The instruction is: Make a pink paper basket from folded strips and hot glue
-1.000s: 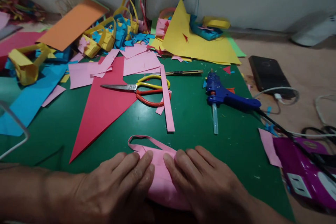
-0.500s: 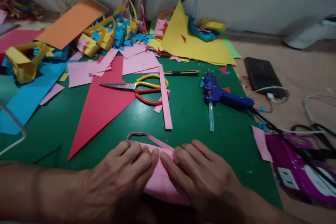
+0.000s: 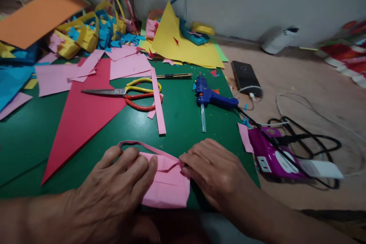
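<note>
A small pink paper basket [image 3: 167, 190] with a thin strip handle lies at the near edge of the green table. My left hand [image 3: 122, 179] is closed over its left side, fingers curled on the upper edge. At the basket's upper right corner, where the handle meets the body, my right hand [image 3: 213, 171] pinches the paper between thumb and fingers. Beyond the hands are a loose pink strip [image 3: 159, 110] and scissors [image 3: 140, 93] with yellow and red handles, the strip crossing over the handles. Red paper [image 3: 85, 122] lies under the blades.
A blue glue gun [image 3: 214, 97] with a clear stick rests on the right. Its black cord runs past a purple power box [image 3: 274, 152]. A phone [image 3: 246, 76] is charging behind. Yellow and blue paper baskets [image 3: 88, 34], yellow sheets [image 3: 183, 51] and an orange sheet [image 3: 42, 15] fill the back.
The view has turned right. My right hand has moved from the basket's top middle to its right corner, uncovering more of the front. My left hand stays on the left side.
</note>
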The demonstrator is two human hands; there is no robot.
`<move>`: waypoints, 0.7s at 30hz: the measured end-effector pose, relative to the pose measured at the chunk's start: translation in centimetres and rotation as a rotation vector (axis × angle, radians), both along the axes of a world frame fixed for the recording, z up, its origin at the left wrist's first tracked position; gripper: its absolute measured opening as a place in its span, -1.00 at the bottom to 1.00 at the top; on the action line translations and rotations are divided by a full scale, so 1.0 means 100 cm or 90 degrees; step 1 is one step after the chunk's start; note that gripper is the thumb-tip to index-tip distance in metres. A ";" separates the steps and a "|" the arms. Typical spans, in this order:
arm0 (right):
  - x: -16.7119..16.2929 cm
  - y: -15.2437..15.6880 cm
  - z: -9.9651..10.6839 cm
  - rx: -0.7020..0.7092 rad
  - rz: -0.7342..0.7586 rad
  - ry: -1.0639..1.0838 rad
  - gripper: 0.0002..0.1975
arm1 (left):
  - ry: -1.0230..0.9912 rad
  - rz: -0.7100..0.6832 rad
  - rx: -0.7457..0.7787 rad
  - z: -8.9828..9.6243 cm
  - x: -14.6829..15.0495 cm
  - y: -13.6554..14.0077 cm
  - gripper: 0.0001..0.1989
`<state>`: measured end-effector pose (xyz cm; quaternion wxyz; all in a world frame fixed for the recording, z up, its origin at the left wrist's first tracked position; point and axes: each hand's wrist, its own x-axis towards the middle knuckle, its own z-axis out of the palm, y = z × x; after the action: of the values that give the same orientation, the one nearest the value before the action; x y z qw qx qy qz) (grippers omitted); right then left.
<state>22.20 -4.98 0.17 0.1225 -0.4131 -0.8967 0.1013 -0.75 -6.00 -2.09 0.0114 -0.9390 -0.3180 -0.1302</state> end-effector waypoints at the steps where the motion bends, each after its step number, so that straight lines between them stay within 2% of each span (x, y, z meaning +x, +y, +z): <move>1: -0.002 0.000 -0.001 0.020 0.004 -0.006 -0.75 | 0.002 -0.006 0.006 0.000 0.001 0.001 -0.26; 5: -0.005 0.000 -0.003 0.091 0.043 -0.030 -0.69 | 0.028 -0.035 0.016 0.000 0.005 0.006 -0.20; 10: -0.004 0.000 -0.005 0.100 0.043 -0.033 -0.69 | 0.079 -0.025 -0.006 -0.002 0.007 0.009 -0.08; 15: -0.005 0.001 -0.007 0.098 0.035 -0.019 -0.71 | 0.088 -0.032 -0.021 0.000 0.007 0.009 -0.12; 21: -0.011 -0.001 -0.005 0.147 0.048 -0.077 -0.69 | 0.079 -0.051 -0.029 -0.001 0.007 0.011 -0.10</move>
<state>21.12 -5.05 -0.35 0.1114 -0.3679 -0.9229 -0.0234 -0.09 -4.86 -2.14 0.0042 -0.9573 -0.2815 -0.0649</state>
